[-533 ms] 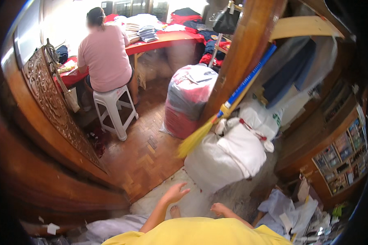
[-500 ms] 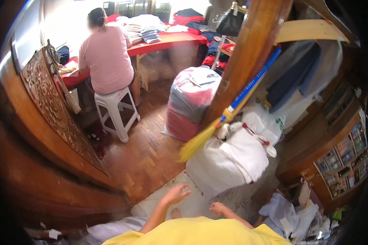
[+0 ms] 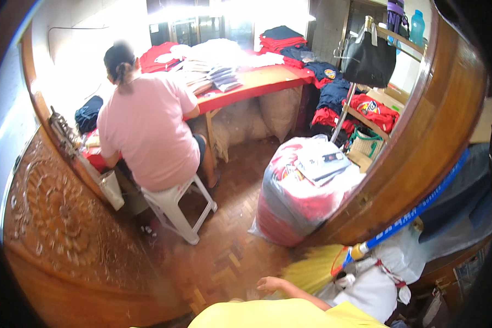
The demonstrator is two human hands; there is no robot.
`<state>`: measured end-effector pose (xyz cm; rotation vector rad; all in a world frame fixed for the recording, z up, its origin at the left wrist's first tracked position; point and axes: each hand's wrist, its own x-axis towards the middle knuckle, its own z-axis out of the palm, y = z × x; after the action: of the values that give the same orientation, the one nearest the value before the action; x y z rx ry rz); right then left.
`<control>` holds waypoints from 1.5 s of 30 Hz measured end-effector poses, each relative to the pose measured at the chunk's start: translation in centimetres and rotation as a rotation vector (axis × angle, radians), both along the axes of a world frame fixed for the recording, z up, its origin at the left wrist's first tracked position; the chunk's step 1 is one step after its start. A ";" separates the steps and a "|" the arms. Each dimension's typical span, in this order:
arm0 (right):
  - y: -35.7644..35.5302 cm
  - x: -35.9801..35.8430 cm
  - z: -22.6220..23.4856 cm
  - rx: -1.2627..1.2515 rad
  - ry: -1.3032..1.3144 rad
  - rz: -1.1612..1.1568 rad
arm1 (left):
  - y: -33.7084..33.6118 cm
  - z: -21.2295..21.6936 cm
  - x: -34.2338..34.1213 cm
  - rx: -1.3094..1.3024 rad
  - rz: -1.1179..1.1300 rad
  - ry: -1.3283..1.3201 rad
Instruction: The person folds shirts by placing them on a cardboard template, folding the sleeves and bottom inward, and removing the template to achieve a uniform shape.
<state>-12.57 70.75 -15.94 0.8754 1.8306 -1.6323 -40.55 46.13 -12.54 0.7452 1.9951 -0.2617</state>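
Note:
My right hand [image 3: 270, 283] hangs low over the wooden floor, its fingers loosely stretched and nothing visible in them. Nearest to it are the yellow bristles of a broom [image 3: 311, 270], which leans with its blue handle slanting up to the right. White sacks [image 3: 374, 292] lie under the broom, beside my right forearm. Out of the picture is my left hand. Farther ahead stands a large clear plastic bag [image 3: 290, 205] stuffed with red and grey cloth, with flat packets [image 3: 325, 164] on its top.
Ahead on the left, a person in pink [image 3: 153, 128] sits on a white plastic stool [image 3: 175, 210] at a red-covered table [image 3: 257, 85] with folded clothes. A carved wooden panel [image 3: 60, 208] borders the left, a wooden post [image 3: 415, 164] the right. A black bag [image 3: 369, 60] hangs by the shelf.
I have moved forward into the doorway; the seated person, table and stuffed bag appear nearer. My left hand has left the picture. The broom now lies closer to my right hand.

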 end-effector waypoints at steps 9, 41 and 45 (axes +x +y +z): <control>14.9 -9.0 0.9 0.299 -0.013 0.223 | 25.5 4.5 -12.4 0.535 0.141 -0.014; 61.1 -29.7 -2.8 0.277 -0.010 -0.107 | 77.6 24.6 -50.9 1.302 0.341 0.640; 65.0 -30.1 -1.6 0.324 -0.044 -0.129 | 81.1 25.4 -54.4 1.268 0.383 0.719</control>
<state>-42.71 135.72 -17.56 1.1790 2.0792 -1.3969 -94.95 127.22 12.81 1.0583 2.8601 1.2403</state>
